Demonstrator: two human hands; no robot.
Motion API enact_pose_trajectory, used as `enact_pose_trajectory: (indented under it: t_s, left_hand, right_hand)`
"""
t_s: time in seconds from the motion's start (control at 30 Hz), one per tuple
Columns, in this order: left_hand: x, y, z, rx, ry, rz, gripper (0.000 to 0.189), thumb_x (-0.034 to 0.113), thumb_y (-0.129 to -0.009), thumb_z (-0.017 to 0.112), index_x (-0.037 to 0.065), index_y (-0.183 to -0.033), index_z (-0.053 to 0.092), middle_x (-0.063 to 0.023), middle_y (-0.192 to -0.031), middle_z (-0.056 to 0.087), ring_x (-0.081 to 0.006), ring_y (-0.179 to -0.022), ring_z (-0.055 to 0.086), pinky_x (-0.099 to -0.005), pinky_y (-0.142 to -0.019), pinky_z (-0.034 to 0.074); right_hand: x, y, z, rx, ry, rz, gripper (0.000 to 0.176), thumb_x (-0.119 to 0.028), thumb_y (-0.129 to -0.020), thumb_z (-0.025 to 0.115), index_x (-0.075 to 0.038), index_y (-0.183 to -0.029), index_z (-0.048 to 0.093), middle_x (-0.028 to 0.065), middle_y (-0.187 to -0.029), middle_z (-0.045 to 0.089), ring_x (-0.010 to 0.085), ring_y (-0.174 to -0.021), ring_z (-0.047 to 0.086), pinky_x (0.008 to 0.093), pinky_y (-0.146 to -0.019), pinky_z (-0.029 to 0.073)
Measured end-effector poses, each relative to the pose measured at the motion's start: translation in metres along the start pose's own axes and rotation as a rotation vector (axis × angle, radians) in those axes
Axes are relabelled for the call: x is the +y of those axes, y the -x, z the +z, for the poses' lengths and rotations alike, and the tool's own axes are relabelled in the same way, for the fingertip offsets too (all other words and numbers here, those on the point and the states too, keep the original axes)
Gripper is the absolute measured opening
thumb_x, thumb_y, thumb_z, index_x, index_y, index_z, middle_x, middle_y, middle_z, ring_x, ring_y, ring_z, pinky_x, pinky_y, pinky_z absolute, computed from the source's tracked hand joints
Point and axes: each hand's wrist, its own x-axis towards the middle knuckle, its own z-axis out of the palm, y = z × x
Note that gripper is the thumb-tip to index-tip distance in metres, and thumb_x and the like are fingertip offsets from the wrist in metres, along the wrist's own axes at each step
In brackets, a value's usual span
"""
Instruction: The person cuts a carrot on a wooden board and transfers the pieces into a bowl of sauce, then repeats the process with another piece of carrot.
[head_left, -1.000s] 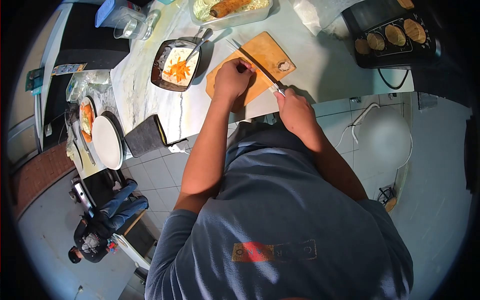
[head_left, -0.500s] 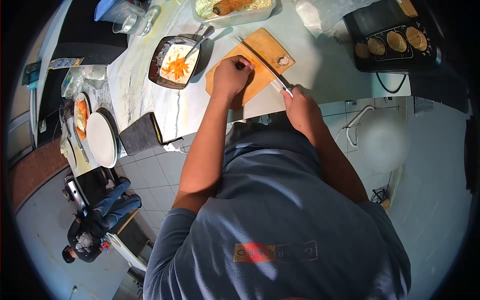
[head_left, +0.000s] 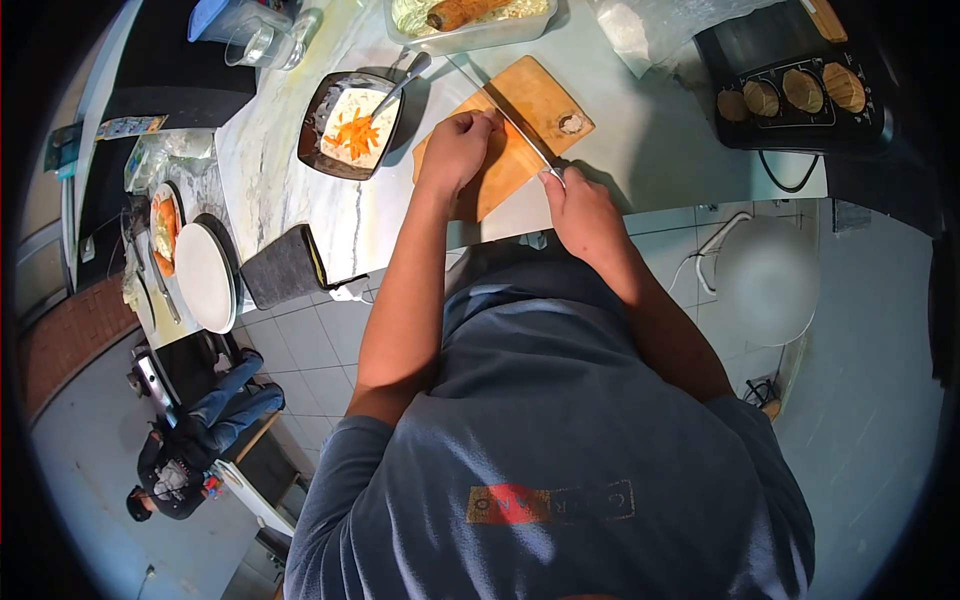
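My right hand point(head_left: 584, 212) grips a long kitchen knife point(head_left: 520, 132), its blade slanting across a wooden cutting board point(head_left: 548, 98). My left hand point(head_left: 456, 155) is on the board's left part, fingers pinched together close beside the blade. Whatever those fingers hold is hidden; a speck of orange shows near the fingertips. A small pale round patch point(head_left: 570, 124) lies at the board's right corner. Left of the board stands a dark square bowl point(head_left: 312, 140) with creamy white food, topped by orange shreds point(head_left: 354, 136). A spoon point(head_left: 408, 78) leans in it.
Behind the board is a clear plastic container point(head_left: 480, 42) with shredded greens and a brown-orange root. A black appliance point(head_left: 800, 110) with round tan knobs stands at right. Plates point(head_left: 204, 280), a dark cloth point(head_left: 285, 268) and glasses point(head_left: 265, 45) are left. Another person point(head_left: 180, 465) sits farther off.
My right hand and the knife have shifted left and slightly up, bringing the blade nearer my left fingers. My left hand has moved slightly left.
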Motion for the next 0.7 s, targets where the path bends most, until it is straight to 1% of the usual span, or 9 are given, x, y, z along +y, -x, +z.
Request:
enact_pose_trajectory:
  t_s: [0.07,0.2,0.37,0.53,0.6,0.63,0.7]
  left_hand:
    - [0.0011,-0.0027,-0.0017,-0.026,0.091,-0.111,0.043,0.038,-0.097,0.054,-0.001,-0.091,0.07,-0.0095,-0.08,0.067,-0.0139,-0.073,0.057,-0.029,-0.073,0.046]
    - [0.0055,-0.0009,-0.0014,-0.014,0.065,-0.127,0.049,0.044,-0.096,0.054,-0.001,-0.091,0.071,-0.0106,-0.082,0.068,-0.0158,-0.075,0.059,-0.0292,-0.077,0.046]
    - [0.0038,-0.0024,0.0001,-0.004,-0.078,-0.075,0.055,0.051,-0.091,0.059,-0.002,-0.093,0.072,-0.0138,-0.083,0.069,-0.0191,-0.08,0.063,-0.03,-0.079,0.048]
    - [0.0092,0.0018,0.0013,0.017,-0.1,-0.068,0.055,0.052,-0.09,0.06,-0.002,-0.092,0.072,-0.014,-0.081,0.069,-0.0189,-0.077,0.062,-0.0304,-0.076,0.048]
    - [0.0096,0.0019,0.0007,0.019,-0.113,-0.069,0.055,0.052,-0.09,0.06,-0.002,-0.092,0.072,-0.0138,-0.081,0.069,-0.0187,-0.077,0.062,-0.0303,-0.076,0.048]
    - [0.0092,0.0016,0.0007,0.017,-0.108,-0.08,0.055,0.052,-0.091,0.06,-0.002,-0.092,0.072,-0.0137,-0.081,0.069,-0.0184,-0.076,0.062,-0.0303,-0.075,0.048]
    - [0.0087,0.0018,0.0014,0.014,-0.104,-0.093,0.055,0.051,-0.091,0.06,-0.002,-0.092,0.072,-0.0135,-0.08,0.069,-0.0182,-0.076,0.062,-0.0304,-0.075,0.048]
  right_hand:
    - [-0.0011,-0.0009,-0.0014,-0.003,0.0,0.01,0.045,-0.039,-0.1,0.045,0.004,-0.089,0.055,0.0307,-0.082,0.063,0.0511,-0.085,0.059,0.056,-0.075,0.047]
    - [0.0021,-0.003,0.0022,-0.007,0.018,0.018,0.045,-0.039,-0.1,0.045,0.003,-0.089,0.055,0.0301,-0.082,0.063,0.0505,-0.085,0.059,0.0556,-0.074,0.047]
    - [0.0013,-0.0039,0.0003,-0.033,0.022,0.022,0.045,-0.039,-0.1,0.045,0.003,-0.088,0.055,0.0299,-0.083,0.063,0.0502,-0.084,0.06,0.0551,-0.074,0.047]
    - [0.0011,-0.0037,-0.0024,-0.051,0.003,0.033,0.045,-0.039,-0.1,0.045,0.004,-0.088,0.054,0.0297,-0.084,0.064,0.0499,-0.084,0.06,0.0549,-0.075,0.047]
    - [-0.0007,-0.003,-0.0044,-0.051,0.039,0.027,0.044,-0.039,-0.1,0.045,0.002,-0.093,0.058,0.0263,-0.082,0.067,0.0461,-0.082,0.064,0.0533,-0.076,0.05]
    - [-0.0011,-0.0031,-0.0053,-0.053,0.038,0.028,0.044,-0.039,-0.1,0.045,0.002,-0.093,0.058,0.0263,-0.082,0.067,0.0461,-0.082,0.064,0.0533,-0.076,0.05]
    - [-0.0014,-0.0035,-0.0066,-0.09,0.016,0.042,0.045,-0.039,-0.101,0.044,0.003,-0.09,0.054,0.0292,-0.084,0.064,0.0494,-0.085,0.06,0.0551,-0.076,0.047]
